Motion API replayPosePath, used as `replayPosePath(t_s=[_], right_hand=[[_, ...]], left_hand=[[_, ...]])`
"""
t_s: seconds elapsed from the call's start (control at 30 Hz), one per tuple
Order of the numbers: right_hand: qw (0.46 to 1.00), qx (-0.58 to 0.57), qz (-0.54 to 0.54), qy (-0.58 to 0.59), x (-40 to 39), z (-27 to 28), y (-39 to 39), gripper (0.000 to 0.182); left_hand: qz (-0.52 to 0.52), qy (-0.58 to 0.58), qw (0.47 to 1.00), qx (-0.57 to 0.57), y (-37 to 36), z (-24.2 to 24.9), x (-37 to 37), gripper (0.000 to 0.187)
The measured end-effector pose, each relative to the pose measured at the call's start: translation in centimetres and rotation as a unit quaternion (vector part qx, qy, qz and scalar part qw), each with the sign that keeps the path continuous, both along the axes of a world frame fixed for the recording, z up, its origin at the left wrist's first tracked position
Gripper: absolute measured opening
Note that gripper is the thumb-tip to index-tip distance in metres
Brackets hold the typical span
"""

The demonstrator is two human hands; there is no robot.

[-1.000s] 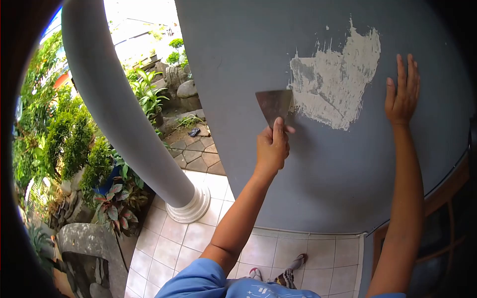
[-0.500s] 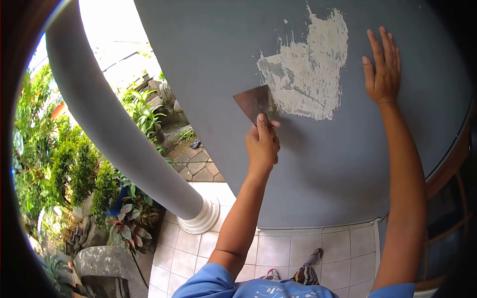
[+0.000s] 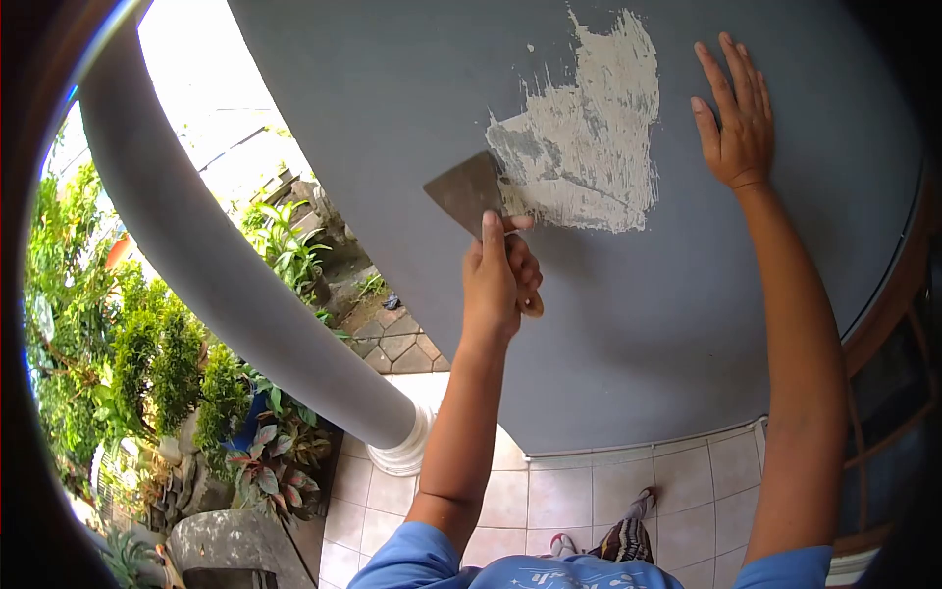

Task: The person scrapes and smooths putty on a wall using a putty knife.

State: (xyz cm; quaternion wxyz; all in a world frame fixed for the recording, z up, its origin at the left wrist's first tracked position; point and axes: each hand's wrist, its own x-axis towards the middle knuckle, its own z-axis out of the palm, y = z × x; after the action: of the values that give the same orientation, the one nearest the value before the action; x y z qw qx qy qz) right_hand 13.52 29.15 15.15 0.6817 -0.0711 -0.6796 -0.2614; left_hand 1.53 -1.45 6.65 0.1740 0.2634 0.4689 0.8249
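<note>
My left hand (image 3: 494, 280) grips a putty knife (image 3: 466, 191) by its wooden handle, thumb laid along the top and index finger stretched to the right. The knife's wide metal blade points up and to the left, its right corner overlapping the left edge of a rough patch of whitish putty (image 3: 608, 128). That patch lies on a grey wall (image 3: 392, 88), streaked, with grey showing through in places. My right hand (image 3: 741, 128) rests flat against the wall to the right of the patch, fingers spread and holding nothing.
A round grey column (image 3: 245, 275) with a white base (image 3: 402, 447) stands at the left. Beyond it are garden plants (image 3: 162, 363) and stones. Pale floor tiles (image 3: 559, 496) lie below, and a wood-framed window (image 3: 888, 402) is at the right.
My left hand and the putty knife have moved slightly left relative to the putty patch, and more of the handle's end shows. My right hand stays on the wall; the whole view has shifted a little.
</note>
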Motion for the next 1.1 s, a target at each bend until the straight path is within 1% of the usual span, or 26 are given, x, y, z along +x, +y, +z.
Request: replayPosePath(t_s=[0.03,0.07,0.17,0.2,0.27,0.33,0.43,0.57,0.67,0.73,0.83,0.97,1.03,1.1], right_hand=[[1.000,-0.001,0.000,0.001,0.0,0.0,0.0,0.052],[1.000,0.001,0.003,0.002,0.0,0.1,0.0,0.052],[1.000,0.003,0.011,0.003,-0.1,0.1,0.1,0.052],[1.000,0.004,0.011,0.003,0.0,0.1,0.1,0.052],[1.000,0.001,0.009,0.005,-0.1,0.1,0.1,0.052],[1.000,-0.001,0.003,-0.002,0.0,0.1,0.1,0.052],[1.000,0.003,0.010,-0.002,0.0,0.1,0.1,0.052],[1.000,-0.008,0.002,-0.001,0.0,0.1,0.5,0.052],[1.000,0.001,0.004,-0.001,0.0,0.0,0.4,0.052],[1.000,0.004,0.004,-0.001,0.0,0.1,0.0,0.052],[1.000,0.002,0.001,0.002,0.0,0.0,0.1,0.052],[1.000,-0.001,0.006,0.004,0.0,0.0,0.0,0.052],[1.000,0.001,0.010,0.001,0.0,0.0,0.1,0.052],[1.000,0.003,0.010,0.001,0.0,0.0,-0.1,0.052]], left_hand=[[-0.027,0.034,0.999,0.010,0.1,0.7,-0.7,0.048],[-0.027,0.038,0.999,0.024,0.3,1.6,-0.8,0.049],[0.033,0.043,0.999,-0.004,0.6,0.6,0.3,0.048],[0.016,0.039,0.999,0.009,0.8,-1.1,0.3,0.047],[0.016,0.031,0.999,0.016,1.2,-2.0,0.2,0.046],[0.024,0.016,0.999,0.013,1.0,-1.0,0.9,0.044],[-0.002,-0.007,0.999,0.039,1.2,0.2,1.2,0.042],[0.019,-0.023,0.998,0.048,1.7,-1.5,1.3,0.041],[0.016,-0.034,0.998,0.056,1.9,-1.0,1.2,0.040],[0.018,-0.043,0.998,0.047,1.6,0.8,1.9,0.040],[0.029,-0.042,0.999,0.019,1.0,0.5,1.9,0.039],[0.006,-0.026,0.998,0.051,1.4,-0.5,0.8,0.038],[0.004,-0.013,0.998,0.064,1.3,2.0,0.5,0.038],[0.005,-0.011,0.998,0.056,1.4,2.3,0.6,0.039]])
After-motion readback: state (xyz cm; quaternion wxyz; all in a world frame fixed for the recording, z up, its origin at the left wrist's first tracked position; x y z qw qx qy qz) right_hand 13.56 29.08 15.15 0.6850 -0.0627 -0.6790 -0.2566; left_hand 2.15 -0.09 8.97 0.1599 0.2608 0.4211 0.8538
